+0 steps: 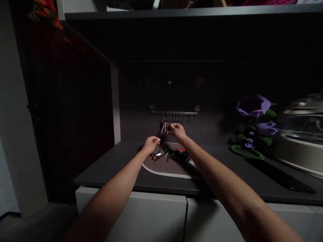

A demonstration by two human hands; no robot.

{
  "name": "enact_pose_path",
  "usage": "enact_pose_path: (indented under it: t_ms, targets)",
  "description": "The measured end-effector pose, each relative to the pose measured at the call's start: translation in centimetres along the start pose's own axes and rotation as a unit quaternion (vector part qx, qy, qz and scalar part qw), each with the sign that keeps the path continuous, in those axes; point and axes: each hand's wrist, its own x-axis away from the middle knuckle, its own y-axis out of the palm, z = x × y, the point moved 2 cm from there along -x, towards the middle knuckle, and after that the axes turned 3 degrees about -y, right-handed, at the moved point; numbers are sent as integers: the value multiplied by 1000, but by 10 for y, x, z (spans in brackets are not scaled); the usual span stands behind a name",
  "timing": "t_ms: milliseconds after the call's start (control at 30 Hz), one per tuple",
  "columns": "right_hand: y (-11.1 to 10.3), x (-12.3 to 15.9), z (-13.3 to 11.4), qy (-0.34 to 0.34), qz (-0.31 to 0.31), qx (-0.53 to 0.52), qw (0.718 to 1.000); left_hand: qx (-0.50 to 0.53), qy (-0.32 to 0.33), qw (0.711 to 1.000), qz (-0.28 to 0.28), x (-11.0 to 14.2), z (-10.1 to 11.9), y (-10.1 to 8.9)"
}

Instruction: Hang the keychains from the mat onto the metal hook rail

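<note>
Keys (pixel 169 128) are hanging below the left part of the rail (pixel 174 113), over the back edge of the counter (pixel 101 164), and are being met from the right by the fingertips of the right hand (pixel 178 131), plainly the nearer one. The left hand (pixel 150 145) is being held lower and to the left, over the left edge of the mat (pixel 164 167). Beside the keys, a pink strap (pixel 164 128) is dangling with its long axis nearly upright, square to the rail. The right thumb and finger are being pinched together, apparently on the keys; whether anything is being gripped by the left cannot be told. On the mat, between the counter's front and back edges, a dark pile (pixel 174 154) is lying, partly hidden by the right forearm. Toward the counter's right end, purple flowers (pixel 267 128) and a pot (pixel 297 146) are standing. The room is being lit dimly, with the counter being overhung by a shelf (pixel 176 13).
</note>
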Motion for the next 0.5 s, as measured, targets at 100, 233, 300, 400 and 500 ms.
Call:
enact_pose_path:
  t_ms: [100, 233, 300, 400, 500]
  targets:
    - [1, -17, -9, 25, 29, -15, 999, -34, 15, 999, 3, -2, -4, -1]
    - [5, -34, -10, 42, 76, -37, 996, -59, 20, 998, 5, -4, -7, -1]
    - [8, -42, -7, 42, 90, -47, 994, -62, 18, 998, 9, -5, -7, -1]
    - [12, -54, -1, 40, 106, -59, 992, -64, 12, 998, 15, -5, -7, -1]
    - [16, -62, 4, 44, 120, -65, 990, -65, 11, 998, 19, -4, -6, -3]
